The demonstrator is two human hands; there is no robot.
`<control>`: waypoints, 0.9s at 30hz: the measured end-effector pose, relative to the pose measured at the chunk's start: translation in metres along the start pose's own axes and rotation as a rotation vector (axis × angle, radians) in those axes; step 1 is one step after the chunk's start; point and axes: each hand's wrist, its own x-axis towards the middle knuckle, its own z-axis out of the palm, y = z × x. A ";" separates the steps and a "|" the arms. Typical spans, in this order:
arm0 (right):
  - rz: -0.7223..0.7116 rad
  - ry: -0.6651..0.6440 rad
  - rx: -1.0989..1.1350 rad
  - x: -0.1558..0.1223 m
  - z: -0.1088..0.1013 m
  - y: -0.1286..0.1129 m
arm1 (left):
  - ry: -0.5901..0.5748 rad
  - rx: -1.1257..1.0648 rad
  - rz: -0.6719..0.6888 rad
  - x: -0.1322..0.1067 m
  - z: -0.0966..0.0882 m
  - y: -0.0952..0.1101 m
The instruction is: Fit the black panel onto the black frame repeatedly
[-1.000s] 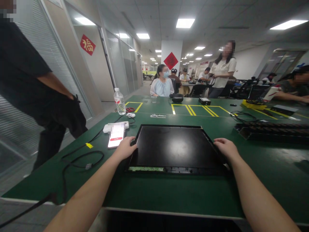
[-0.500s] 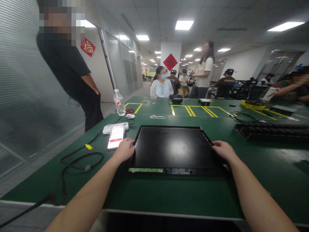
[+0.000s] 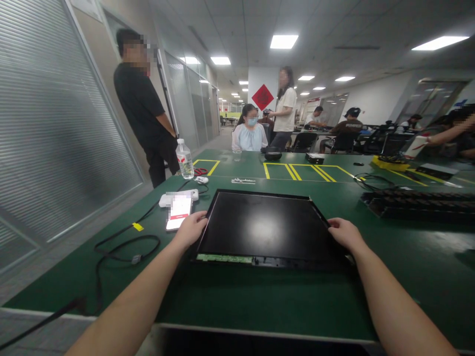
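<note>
A flat black display panel (image 3: 267,222) lies screen up before me, its far edge looking slightly raised. Along its near edge runs a strip of green circuit board (image 3: 224,259). My left hand (image 3: 191,229) grips the panel's left edge, with the thumb on top and the other fingers partly hidden. On the opposite side, my right hand (image 3: 345,233) grips the right edge, its fingertips partly behind the frame. Just beyond my left hand lies a phone (image 3: 179,212) with its screen lit, resting against a white device (image 3: 168,199).
A water bottle (image 3: 184,159) stands at the back left beside red scissors (image 3: 201,171). Black cable (image 3: 128,237) loops over the green table (image 3: 267,301) on the left. Long black parts (image 3: 423,202) lie at right. A person in black (image 3: 143,109) stands at left; others are beyond the table.
The panel's far edge has tilted up slightly, with both hands still on its sides. The standing person at left has moved rightward and away; the standing person beyond the table has shifted left.
</note>
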 end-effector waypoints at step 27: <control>-0.008 0.054 -0.033 0.000 0.004 0.002 | 0.058 -0.771 -0.460 -0.002 0.007 0.017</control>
